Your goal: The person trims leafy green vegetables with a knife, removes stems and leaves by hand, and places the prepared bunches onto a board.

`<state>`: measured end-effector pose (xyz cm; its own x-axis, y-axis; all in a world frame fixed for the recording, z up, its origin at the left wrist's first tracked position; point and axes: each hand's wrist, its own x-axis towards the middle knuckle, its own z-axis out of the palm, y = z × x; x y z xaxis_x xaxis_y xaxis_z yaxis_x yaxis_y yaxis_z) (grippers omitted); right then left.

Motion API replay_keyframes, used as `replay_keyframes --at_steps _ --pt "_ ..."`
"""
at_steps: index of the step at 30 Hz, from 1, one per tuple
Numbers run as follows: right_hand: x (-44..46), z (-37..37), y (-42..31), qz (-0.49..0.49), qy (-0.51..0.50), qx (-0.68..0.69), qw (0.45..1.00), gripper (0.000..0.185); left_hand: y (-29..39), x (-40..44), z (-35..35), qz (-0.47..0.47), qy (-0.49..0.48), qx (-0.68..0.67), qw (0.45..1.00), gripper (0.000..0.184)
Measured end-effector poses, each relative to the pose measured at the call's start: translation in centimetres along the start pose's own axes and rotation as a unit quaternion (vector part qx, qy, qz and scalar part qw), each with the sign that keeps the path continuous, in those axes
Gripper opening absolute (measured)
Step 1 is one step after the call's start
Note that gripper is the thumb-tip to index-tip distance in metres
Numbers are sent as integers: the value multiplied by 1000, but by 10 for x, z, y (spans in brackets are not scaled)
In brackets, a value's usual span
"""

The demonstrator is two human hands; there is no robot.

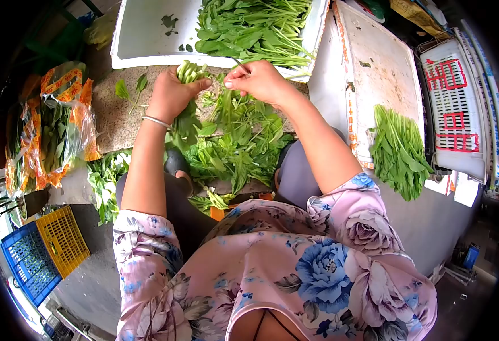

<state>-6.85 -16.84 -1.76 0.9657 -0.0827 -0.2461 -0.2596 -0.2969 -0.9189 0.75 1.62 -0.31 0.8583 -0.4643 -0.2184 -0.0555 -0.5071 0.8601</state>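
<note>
My left hand (172, 92) is closed around a bunch of leafy greens (189, 73), its pale stem ends pointing up and its leaves hanging below. Close to its right, my right hand (259, 81) is curled, thumb and forefinger pinched together. From its fist a thin dark tool (240, 65), perhaps a small knife, sticks out; most of it is hidden. Beneath both hands spreads a heap of loose leaves (232, 148). Just beyond them stands a white foam box (147, 61) with many greens (255, 31) piled on its right side.
On the right, a bundle of greens (398, 150) lies across the edge of a foam lid (383, 74), near a white plastic crate (457, 108). To the left are plastic bags of greens (53, 128), more loose leaves (106, 187), and blue (32, 258) and yellow (63, 241) crates.
</note>
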Motion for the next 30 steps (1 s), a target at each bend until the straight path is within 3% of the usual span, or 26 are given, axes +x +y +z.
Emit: replay_keyframes --at_steps 1,3,9,11,12,13,15,16,19,25,30 --pt "-2 0 -5 0 3 0 1000 20 7 -6 5 23 -34 -124 991 33" --pt "-6 1 -12 -13 -4 98 995 19 8 -7 10 63 -86 -161 981 36" --pt "-9 -7 -9 -25 7 120 992 25 3 0 25 80 -92 -143 982 42" --pt "-10 -23 -12 -28 55 39 997 31 4 3 24 69 -85 -115 987 41" --pt "-7 -39 -2 -28 147 -68 986 35 3 3 24 70 -85 -116 987 41" --pt "-2 -59 11 -28 237 -173 956 39 2 4 25 57 -76 -122 988 40" --pt "1 -93 24 80 319 -347 878 41 1 5 26 46 -66 -131 988 39" --pt "-1 -100 28 79 320 -349 877 41 1 5 26 54 -50 -115 991 39" --pt "3 -102 42 214 262 -389 857 48 2 7 26 70 -24 -88 993 39" --pt "11 -102 47 230 312 -349 853 45 14 -1 24 82 12 -45 996 37" --pt "13 -102 48 221 307 -412 829 28 10 2 21 84 22 -61 994 35"
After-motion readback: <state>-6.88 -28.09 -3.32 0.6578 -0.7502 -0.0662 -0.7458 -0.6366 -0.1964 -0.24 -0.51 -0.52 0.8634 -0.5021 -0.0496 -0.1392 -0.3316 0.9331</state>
